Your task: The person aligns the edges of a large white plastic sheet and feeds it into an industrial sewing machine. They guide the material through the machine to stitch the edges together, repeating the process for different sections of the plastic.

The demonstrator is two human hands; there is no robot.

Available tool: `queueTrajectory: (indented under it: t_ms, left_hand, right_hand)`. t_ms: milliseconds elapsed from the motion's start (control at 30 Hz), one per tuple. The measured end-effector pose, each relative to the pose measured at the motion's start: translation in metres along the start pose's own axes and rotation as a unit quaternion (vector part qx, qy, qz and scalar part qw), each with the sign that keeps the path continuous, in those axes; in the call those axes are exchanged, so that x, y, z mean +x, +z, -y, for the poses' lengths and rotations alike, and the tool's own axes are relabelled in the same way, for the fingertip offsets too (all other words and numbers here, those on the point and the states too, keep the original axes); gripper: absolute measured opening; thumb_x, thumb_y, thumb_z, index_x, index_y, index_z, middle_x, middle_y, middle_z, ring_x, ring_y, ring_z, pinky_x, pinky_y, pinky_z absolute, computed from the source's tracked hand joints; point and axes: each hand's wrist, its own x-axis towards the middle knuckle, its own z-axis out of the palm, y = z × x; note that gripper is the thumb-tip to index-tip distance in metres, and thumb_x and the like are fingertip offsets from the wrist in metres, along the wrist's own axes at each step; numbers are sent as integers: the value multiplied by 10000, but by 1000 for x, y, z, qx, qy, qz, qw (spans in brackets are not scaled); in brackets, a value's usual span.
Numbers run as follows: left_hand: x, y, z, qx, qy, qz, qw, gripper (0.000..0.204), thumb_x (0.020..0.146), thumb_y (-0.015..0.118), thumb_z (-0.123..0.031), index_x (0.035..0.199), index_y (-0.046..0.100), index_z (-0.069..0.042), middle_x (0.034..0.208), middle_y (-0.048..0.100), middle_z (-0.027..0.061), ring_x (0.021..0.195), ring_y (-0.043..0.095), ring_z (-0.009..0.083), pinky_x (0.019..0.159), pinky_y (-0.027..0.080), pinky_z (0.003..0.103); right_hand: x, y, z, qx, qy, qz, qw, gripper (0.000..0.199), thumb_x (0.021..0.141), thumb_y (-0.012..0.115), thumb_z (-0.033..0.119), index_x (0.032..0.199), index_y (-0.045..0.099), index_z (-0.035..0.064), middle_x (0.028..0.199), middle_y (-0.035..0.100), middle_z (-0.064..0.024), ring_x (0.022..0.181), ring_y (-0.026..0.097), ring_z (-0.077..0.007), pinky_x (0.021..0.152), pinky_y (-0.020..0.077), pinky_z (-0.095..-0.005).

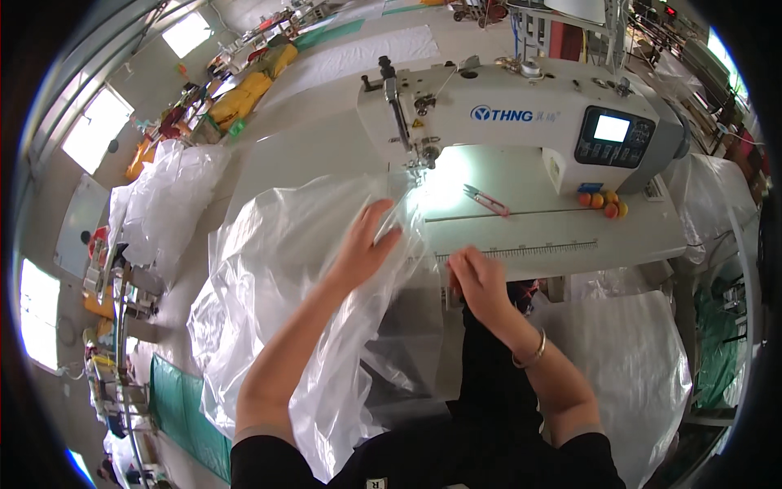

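Clear plastic sheeting lies bunched over the left part of the sewing table and hangs down toward my lap. My left hand rests on it with fingers stretched out, just short of the needle area. The white sewing machine has its needle and presser foot above the sheeting's far right edge, under a bright lamp. At the table's front edge, my right hand is closed with fingertips together. Whether it pinches the sheeting's edge is hidden.
Thread snips with a pinkish handle lie under the machine arm. Several small red-yellow round things sit by the machine's base. More plastic sheeting hangs at my right, and a heap of plastic stands at the left.
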Motion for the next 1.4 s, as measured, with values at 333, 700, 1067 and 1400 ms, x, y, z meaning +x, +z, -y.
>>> queueTrajectory:
  t_ms: [333, 700, 1067, 1400]
  left_hand:
    - [-320, -10, -65, 300, -266, -42, 915, 721, 741, 686, -107, 1369, 353, 15, 1389, 387, 218, 1298, 356, 397, 1052, 310, 473]
    - [-355, -99, -154, 160, -299, -182, 923, 55, 828, 647, -14, 839, 668, 35, 630, 618, 101, 542, 573, 150, 544, 455, 274]
    - [-329, -78, -170, 91, -284, 1, 955, 301, 796, 738, -135, 1073, 663, -42, 988, 679, 121, 845, 656, 273, 707, 519, 380]
    - [-246, 7, -133, 281, -93, -23, 955, 764, 698, 790, -181, 1331, 417, 30, 1450, 334, 196, 1291, 347, 410, 1065, 329, 481]
  right_hand:
    - [-101, 77, -53, 83, 102, 51, 990, 189, 897, 665, 155, 956, 631, -20, 734, 626, -34, 629, 562, -69, 572, 470, -238]
    - [-88, 146, -25, 486, 207, 235, 816, 534, 919, 639, 276, 1351, 417, 54, 1276, 516, -60, 1181, 488, -140, 893, 431, -312]
    - [-205, 111, 18, 49, 152, 568, 807, 342, 910, 639, 321, 1039, 664, 5, 876, 690, -102, 812, 638, -165, 748, 485, -302]
    - [-202, 68, -1, 55, 66, 399, 913, 308, 836, 709, 261, 1052, 680, 43, 952, 692, -141, 869, 662, -272, 822, 498, -363]
